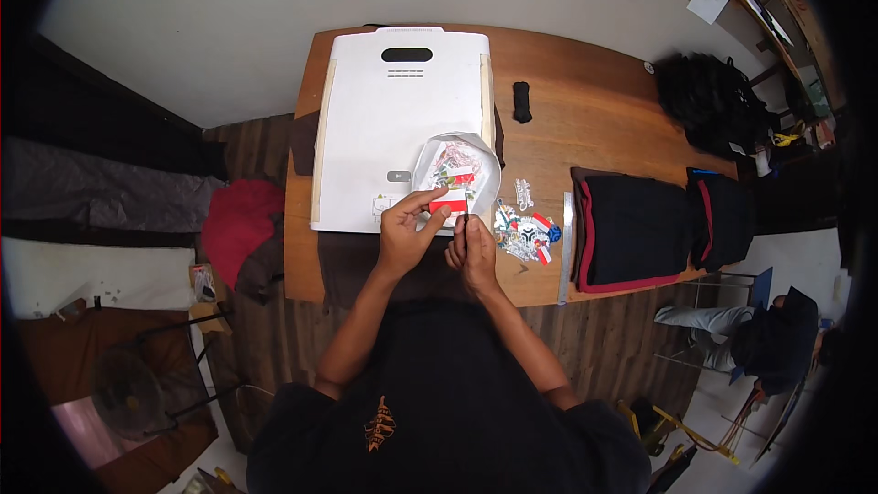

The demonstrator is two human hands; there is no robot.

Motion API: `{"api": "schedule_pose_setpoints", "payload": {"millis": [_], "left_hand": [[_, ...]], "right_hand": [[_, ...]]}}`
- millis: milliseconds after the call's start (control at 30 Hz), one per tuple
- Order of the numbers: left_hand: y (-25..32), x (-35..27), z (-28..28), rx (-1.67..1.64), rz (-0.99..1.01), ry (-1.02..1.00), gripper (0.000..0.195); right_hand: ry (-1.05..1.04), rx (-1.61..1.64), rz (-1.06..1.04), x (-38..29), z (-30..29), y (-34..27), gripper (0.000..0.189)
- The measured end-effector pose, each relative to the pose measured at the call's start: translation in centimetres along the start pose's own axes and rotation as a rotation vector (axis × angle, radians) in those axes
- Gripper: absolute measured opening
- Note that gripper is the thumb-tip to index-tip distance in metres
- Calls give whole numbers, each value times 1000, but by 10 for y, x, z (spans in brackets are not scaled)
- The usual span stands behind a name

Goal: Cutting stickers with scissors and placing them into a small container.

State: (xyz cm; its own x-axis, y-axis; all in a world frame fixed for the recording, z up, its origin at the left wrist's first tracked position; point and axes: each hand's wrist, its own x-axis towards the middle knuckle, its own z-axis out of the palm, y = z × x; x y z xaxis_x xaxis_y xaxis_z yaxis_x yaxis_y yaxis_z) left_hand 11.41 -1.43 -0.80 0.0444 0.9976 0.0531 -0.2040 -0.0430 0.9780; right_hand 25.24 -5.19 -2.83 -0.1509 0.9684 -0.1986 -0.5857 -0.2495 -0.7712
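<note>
My left hand [406, 233] pinches a small red-and-white flag piece [447, 202] between thumb and fingers. Close beside it, my right hand [475, 250] grips a thin dark tool [466, 219], whose tip is at the piece's right edge; its exact kind cannot be told. Both hands are over the near rim of a round white container [490, 182] that holds cut scraps and another red-and-white piece [459, 175]. This container rests on the lower right of a large white flat-topped machine [405, 110]. To the right, a pile of colourful cut-out pieces [527, 233] lies on the table.
The wooden table [583, 110] also bears a black rolled item [522, 102], a metal ruler [566, 247] and folded dark and red cloths [634, 230]. A black bag [727, 106] is at the far right. A person [768, 336] sits at lower right; a fan [129, 391] stands at lower left.
</note>
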Motion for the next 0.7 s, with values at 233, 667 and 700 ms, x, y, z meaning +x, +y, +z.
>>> {"api": "schedule_pose_setpoints", "payload": {"millis": [233, 667, 700], "left_hand": [[1, 0, 1, 3, -7, 1, 33], [4, 0, 3, -9, -10, 21, 33], [5, 0, 3, -20, 0, 24, 33]], "right_hand": [[-9, -13, -17, 2, 0, -2, 36], [-2, 0, 15, -3, -3, 0, 34], [-3, -1, 28, -4, -4, 1, 34]]}}
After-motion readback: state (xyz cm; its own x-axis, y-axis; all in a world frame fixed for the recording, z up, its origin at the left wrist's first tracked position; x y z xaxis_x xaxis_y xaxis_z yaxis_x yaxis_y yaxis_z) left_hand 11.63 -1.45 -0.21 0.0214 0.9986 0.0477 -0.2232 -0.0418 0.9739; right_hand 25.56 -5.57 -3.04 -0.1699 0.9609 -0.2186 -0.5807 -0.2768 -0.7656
